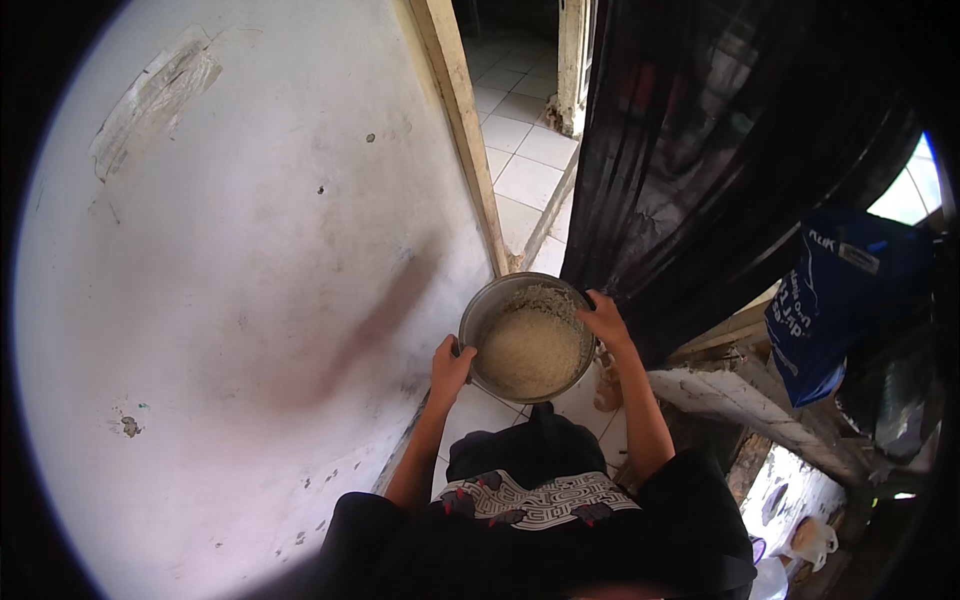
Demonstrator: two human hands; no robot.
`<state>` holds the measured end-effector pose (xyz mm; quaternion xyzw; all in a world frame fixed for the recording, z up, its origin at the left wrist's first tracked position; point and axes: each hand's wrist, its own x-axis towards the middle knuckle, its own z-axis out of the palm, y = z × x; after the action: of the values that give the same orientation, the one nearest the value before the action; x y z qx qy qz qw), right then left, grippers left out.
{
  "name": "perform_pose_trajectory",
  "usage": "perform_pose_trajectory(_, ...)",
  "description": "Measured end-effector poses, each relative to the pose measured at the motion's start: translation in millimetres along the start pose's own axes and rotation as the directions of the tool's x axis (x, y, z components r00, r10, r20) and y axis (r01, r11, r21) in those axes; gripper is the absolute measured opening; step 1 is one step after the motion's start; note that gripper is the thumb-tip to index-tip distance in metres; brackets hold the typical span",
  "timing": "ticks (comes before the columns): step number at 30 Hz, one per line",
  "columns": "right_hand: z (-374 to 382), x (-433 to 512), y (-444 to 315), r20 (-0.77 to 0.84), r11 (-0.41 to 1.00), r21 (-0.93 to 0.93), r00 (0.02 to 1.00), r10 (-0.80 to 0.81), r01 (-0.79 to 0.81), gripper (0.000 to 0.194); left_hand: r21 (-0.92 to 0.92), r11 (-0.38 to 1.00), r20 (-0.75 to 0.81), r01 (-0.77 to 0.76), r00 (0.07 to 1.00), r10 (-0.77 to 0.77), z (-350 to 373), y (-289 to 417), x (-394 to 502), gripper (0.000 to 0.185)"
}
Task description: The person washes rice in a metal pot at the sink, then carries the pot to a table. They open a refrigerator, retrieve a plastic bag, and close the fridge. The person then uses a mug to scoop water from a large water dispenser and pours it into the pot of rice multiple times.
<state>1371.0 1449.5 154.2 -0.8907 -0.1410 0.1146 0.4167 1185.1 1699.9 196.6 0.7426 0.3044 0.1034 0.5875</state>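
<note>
A round metal pot (532, 352) is held out in front of my body at about waist height. Pale grains that look like uncooked rice lie inside it, with some stuck along the far inner wall. My left hand (451, 367) grips the handle on the pot's left side, thumb over the rim. On the opposite side my right hand (604, 321) is closed around the other dark handle, at the upper right of the rim. The pot looks roughly level.
A stained white wall (247, 262) runs close along my left. Ahead, a wooden door frame (461, 127) borders a doorway to a tiled floor (525, 176). A dark curtain (675, 187) hangs at the right, near a blue bag (817, 307) and a rough ledge (720, 386).
</note>
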Motion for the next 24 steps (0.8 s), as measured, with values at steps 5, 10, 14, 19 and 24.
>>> perform_pose_trajectory(5,-26,122,-15,0.245,0.952,0.305,0.968,-0.048,-0.030,0.044,-0.112,0.994,-0.089,-0.012,0.996,0.002,33,24,72,0.023)
perform_pose_trajectory(10,-32,219,-20,0.117,0.931,0.364,0.990,-0.072,0.024,0.072,-0.138,0.990,-0.121,0.012,0.992,-0.029,68,45,183,0.026)
perform_pose_trajectory(14,-45,277,-5,-0.014,0.984,0.175,1.000,0.022,-0.019,0.088,-0.014,0.999,-0.078,0.045,0.996,-0.046,101,62,268,0.028)
perform_pose_trajectory(19,-95,340,22,-0.053,0.960,0.145,0.967,0.248,-0.238,0.093,-0.010,0.986,0.067,-0.165,0.984,0.165,160,83,357,0.028)
perform_pose_trajectory(24,-124,387,56,-0.156,0.919,0.199,0.915,0.373,-0.340,0.096,-0.009,0.986,0.230,-0.164,0.960,0.161,223,103,432,0.026)
